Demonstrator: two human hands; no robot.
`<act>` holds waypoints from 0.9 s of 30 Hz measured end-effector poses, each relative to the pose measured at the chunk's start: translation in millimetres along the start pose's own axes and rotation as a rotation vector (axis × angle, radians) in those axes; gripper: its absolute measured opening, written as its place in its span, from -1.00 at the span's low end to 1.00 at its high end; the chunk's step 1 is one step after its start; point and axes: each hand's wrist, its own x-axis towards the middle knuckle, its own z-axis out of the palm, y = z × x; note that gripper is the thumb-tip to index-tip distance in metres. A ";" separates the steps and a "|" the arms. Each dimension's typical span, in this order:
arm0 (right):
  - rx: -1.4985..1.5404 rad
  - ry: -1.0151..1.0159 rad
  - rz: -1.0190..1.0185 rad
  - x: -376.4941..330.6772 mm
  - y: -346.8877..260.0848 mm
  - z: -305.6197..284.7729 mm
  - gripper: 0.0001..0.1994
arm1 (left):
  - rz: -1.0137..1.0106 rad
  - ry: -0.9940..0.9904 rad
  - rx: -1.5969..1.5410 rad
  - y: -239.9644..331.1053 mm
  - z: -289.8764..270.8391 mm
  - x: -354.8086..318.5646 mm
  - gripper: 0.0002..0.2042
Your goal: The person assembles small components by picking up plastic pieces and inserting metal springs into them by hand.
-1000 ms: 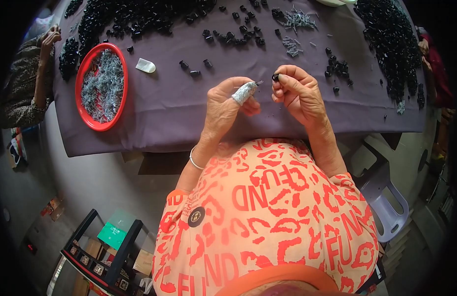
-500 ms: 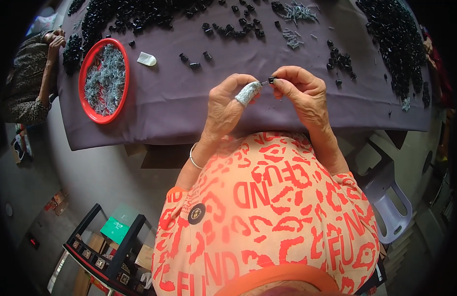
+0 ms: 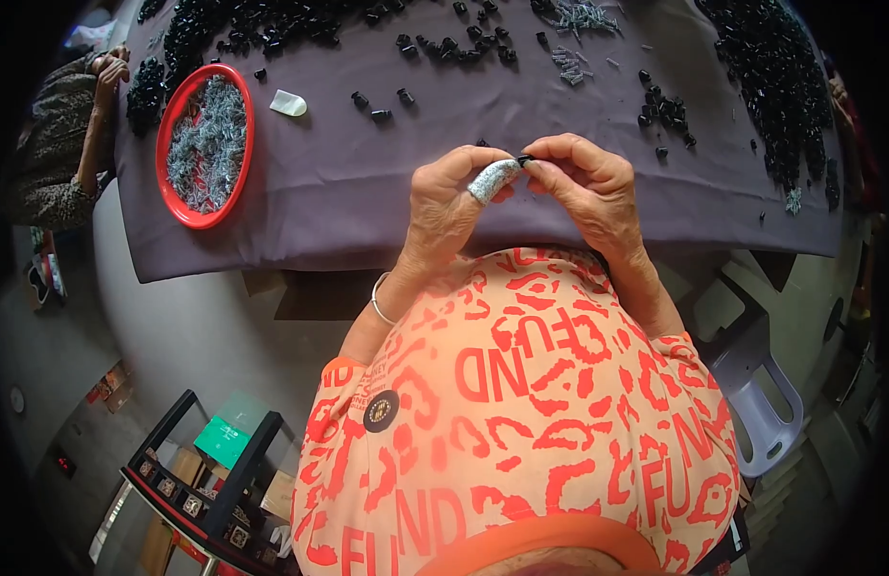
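The table under its purple cloth carries a red tray of grey bits at 10 o'clock. Both hands meet at centre: left hand and right hand pinching 1 small black piece between their fingertips, at 12 o'clock from them.

Both hands meet above the lap: left hand and right hand fingertips seemingly touching.

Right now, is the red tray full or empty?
Full: the red tray is heaped nearly rim to rim with small grey metal pieces.
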 end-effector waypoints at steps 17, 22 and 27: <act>-0.528 -0.126 -0.380 1.1 -2.5 -15.2 -0.88 | 0.198 -0.058 0.272 -22.1 3.8 0.7 -0.81; -0.724 -0.128 -0.481 3.2 16.4 -12.4 -0.84 | 0.439 0.042 0.716 -29.6 13.3 -0.5 -0.81; -0.862 -0.162 -0.478 2.8 30.4 -7.2 -0.84 | 0.113 0.021 0.613 -22.5 14.4 -1.6 -0.79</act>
